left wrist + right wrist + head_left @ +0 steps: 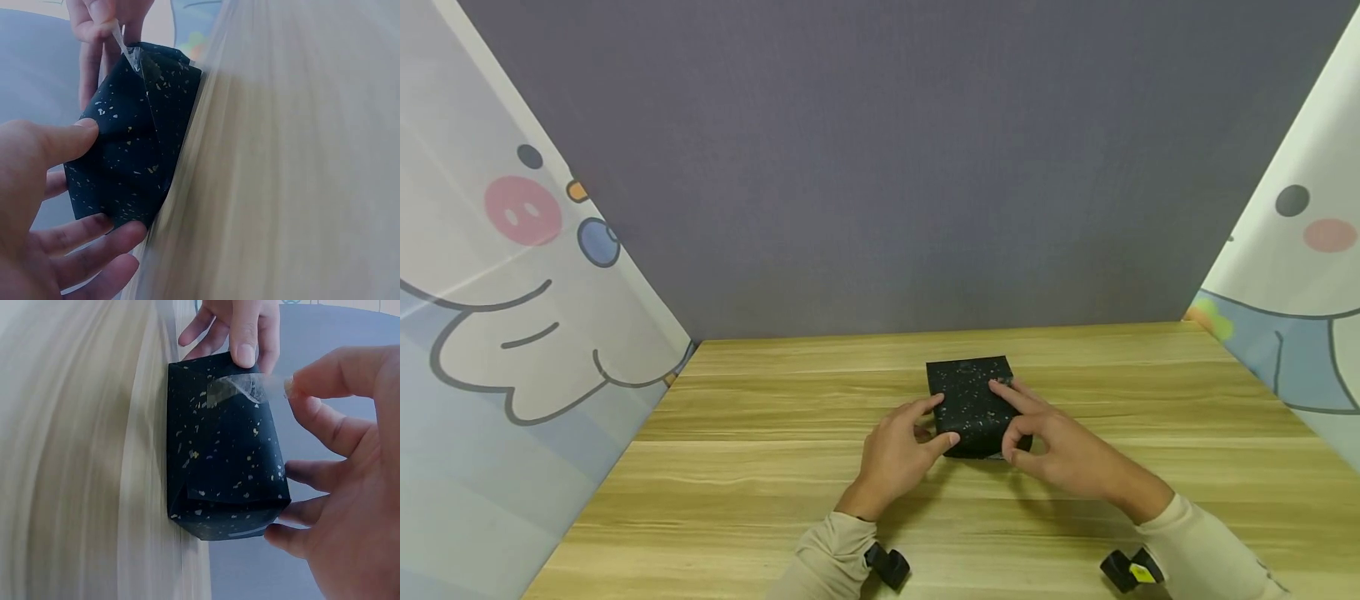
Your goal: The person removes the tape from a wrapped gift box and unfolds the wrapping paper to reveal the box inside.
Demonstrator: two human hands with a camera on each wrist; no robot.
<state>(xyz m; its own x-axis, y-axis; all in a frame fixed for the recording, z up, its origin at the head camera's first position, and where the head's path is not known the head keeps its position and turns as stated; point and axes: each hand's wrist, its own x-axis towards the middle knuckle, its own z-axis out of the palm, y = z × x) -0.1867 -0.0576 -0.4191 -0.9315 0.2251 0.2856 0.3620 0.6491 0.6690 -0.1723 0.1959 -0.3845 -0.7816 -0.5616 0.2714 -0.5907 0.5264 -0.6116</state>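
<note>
A small box wrapped in black paper with pale and gold specks [972,400] rests on the wooden table. My left hand [895,454] holds its left side, with the thumb at the near edge and fingers along the side. My right hand [1063,454] pinches one end of a strip of clear tape [240,389] between thumb and index finger. The tape's other end sticks to the near side of the box, and the strip stretches up to the fingertips in the right wrist view. The other right fingers touch the top and right edge of the box.
The light wood table [737,483] runs back to a grey panel [887,167]. Side panels with cartoon prints stand at left [467,350] and right [1300,275]. A black band with a small device [887,567] sits on each wrist.
</note>
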